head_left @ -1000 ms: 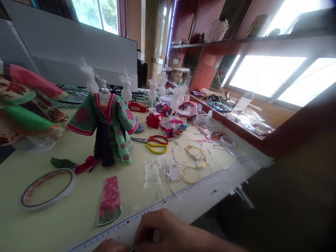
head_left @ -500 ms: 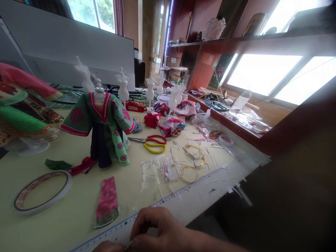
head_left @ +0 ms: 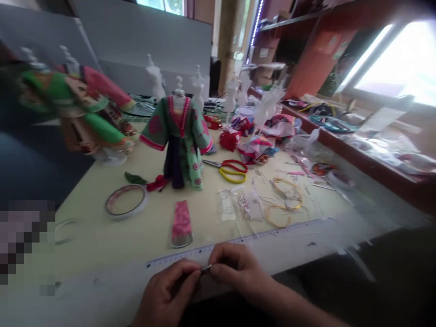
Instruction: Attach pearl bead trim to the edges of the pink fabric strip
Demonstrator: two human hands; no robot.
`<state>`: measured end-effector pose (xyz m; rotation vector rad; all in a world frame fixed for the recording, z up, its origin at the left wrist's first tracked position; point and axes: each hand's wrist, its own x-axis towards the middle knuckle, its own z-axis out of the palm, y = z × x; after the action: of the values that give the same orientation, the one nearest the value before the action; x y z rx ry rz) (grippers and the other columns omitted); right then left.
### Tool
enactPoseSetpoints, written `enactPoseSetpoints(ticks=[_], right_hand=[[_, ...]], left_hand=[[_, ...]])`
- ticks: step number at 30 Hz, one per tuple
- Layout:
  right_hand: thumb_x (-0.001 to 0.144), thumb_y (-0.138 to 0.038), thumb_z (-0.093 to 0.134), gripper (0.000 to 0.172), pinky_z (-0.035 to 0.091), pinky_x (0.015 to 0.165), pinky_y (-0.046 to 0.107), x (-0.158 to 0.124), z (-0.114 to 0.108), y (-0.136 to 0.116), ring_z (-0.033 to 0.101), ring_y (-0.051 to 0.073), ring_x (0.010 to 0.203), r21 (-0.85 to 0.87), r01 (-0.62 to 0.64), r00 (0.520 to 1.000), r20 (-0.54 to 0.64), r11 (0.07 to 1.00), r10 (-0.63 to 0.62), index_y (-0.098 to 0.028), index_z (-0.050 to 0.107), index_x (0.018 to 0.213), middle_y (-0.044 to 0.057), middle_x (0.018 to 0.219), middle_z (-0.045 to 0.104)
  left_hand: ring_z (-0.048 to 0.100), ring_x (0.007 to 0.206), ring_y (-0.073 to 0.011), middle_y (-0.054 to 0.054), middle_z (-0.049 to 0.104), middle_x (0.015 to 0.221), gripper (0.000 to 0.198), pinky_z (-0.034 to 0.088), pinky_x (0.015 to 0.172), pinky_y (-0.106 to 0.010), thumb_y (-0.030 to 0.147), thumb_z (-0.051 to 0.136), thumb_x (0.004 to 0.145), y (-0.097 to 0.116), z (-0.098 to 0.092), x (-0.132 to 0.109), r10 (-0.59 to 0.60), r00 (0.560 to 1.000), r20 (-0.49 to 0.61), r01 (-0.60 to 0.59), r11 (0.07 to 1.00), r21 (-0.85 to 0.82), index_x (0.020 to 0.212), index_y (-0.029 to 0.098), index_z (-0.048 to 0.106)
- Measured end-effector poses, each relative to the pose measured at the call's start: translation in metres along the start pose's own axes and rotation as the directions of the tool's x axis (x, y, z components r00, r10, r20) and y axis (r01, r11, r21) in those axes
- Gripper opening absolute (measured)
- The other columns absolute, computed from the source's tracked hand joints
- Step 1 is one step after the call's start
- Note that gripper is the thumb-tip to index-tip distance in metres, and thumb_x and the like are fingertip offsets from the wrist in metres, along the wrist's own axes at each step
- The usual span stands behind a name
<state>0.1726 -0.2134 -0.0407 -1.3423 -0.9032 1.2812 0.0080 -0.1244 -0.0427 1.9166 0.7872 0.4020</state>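
My left hand (head_left: 166,293) and my right hand (head_left: 235,268) meet at the near edge of the table, over a long clear ruler (head_left: 259,238). Both are closed in a pinch on one tiny silvery piece (head_left: 206,269) between their fingertips; it is too small and blurred to name. Just beyond my hands lies a pink patterned fabric strip (head_left: 181,222). Farther back stands a small mannequin in a green and pink robe (head_left: 180,141).
A tape roll (head_left: 125,202) lies left of the strip. Red and yellow scissors (head_left: 230,170), bead packets (head_left: 238,204) and gold wire loops (head_left: 284,200) lie to the right. White mini mannequins (head_left: 155,81) and fabric scraps (head_left: 259,141) crowd the back. A dressed doll (head_left: 78,109) stands at left.
The view has swung left and down, so both hands now show in full. They stay pinched together on the small piece near the table edge.
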Motion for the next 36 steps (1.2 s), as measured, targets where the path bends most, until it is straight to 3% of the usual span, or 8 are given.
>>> enactPoseSetpoints(ticks=[6,15,23,28,31,36], right_hand=[[0.082,-0.029,0.063,0.017,0.037,0.062,0.021,0.001,0.001,0.002,0.048,0.009,0.064,0.013,-0.012,0.999,0.048,1.0,0.011,-0.015,0.062,0.073,-0.002,0.065,0.055],[0.082,-0.028,0.064,0.016,0.041,0.063,0.02,0.002,0.005,0.003,0.054,0.008,0.061,0.223,-0.114,0.993,0.055,0.968,0.104,-0.014,0.065,0.075,-0.001,0.062,0.06],[0.087,-0.035,0.058,0.025,0.043,0.062,0.022,0.002,0.005,0.001,0.056,0.008,0.058,0.412,-0.158,0.985,0.131,0.897,0.113,-0.012,0.066,0.077,0.001,0.068,0.061],[0.08,-0.024,0.067,0.01,0.045,0.062,0.021,0.0,0.01,0.001,0.057,0.009,0.064,0.38,-0.124,0.988,0.128,0.917,0.081,-0.015,0.065,0.082,0.001,0.074,0.064],[0.076,-0.023,0.071,0.011,0.046,0.062,0.021,-0.001,0.016,0.002,0.058,0.012,0.071,0.353,-0.111,0.991,0.104,0.929,0.079,-0.015,0.064,0.081,0.002,0.079,0.065],[0.074,-0.028,0.073,0.018,0.046,0.057,0.02,0.001,0.025,0.006,0.054,0.01,0.064,0.328,-0.103,0.994,0.005,0.939,0.108,-0.015,0.06,0.073,0.0,0.073,0.062]], left_hand=[[0.061,0.069,-0.0136,0.0,0.068,0.073,0.026,0.047,0.064,-0.019,0.038,0.05,0.086,0.005,-0.002,-0.001,-0.056,0.998,0.026,0.059,0.989,-0.139,0.076,0.02,0.066],[0.051,0.061,-0.0115,0.001,0.057,0.063,0.031,0.04,0.06,-0.021,0.042,0.049,0.086,0.015,-0.006,-0.001,-0.164,0.972,0.168,0.207,0.938,-0.279,0.072,0.017,0.062],[0.046,0.06,-0.01,0.002,0.054,0.063,0.033,0.037,0.057,-0.021,0.045,0.055,0.083,0.018,-0.007,-0.001,-0.236,0.941,0.244,0.325,0.83,-0.452,0.07,0.015,0.06],[0.052,0.066,-0.0115,0.001,0.058,0.067,0.03,0.04,0.066,-0.022,0.043,0.054,0.085,0.016,-0.006,-0.002,-0.293,0.935,0.201,0.356,0.77,-0.529,0.072,0.016,0.06],[0.053,0.069,-0.0128,0.0,0.059,0.068,0.028,0.042,0.069,-0.023,0.041,0.054,0.085,0.016,-0.006,-0.002,-0.288,0.946,0.151,0.324,0.795,-0.513,0.074,0.017,0.061],[0.056,0.072,-0.0149,-0.001,0.062,0.072,0.025,0.044,0.069,-0.023,0.039,0.055,0.084,0.014,-0.003,-0.004,-0.249,0.966,0.069,0.253,0.86,-0.443,0.075,0.017,0.062]])
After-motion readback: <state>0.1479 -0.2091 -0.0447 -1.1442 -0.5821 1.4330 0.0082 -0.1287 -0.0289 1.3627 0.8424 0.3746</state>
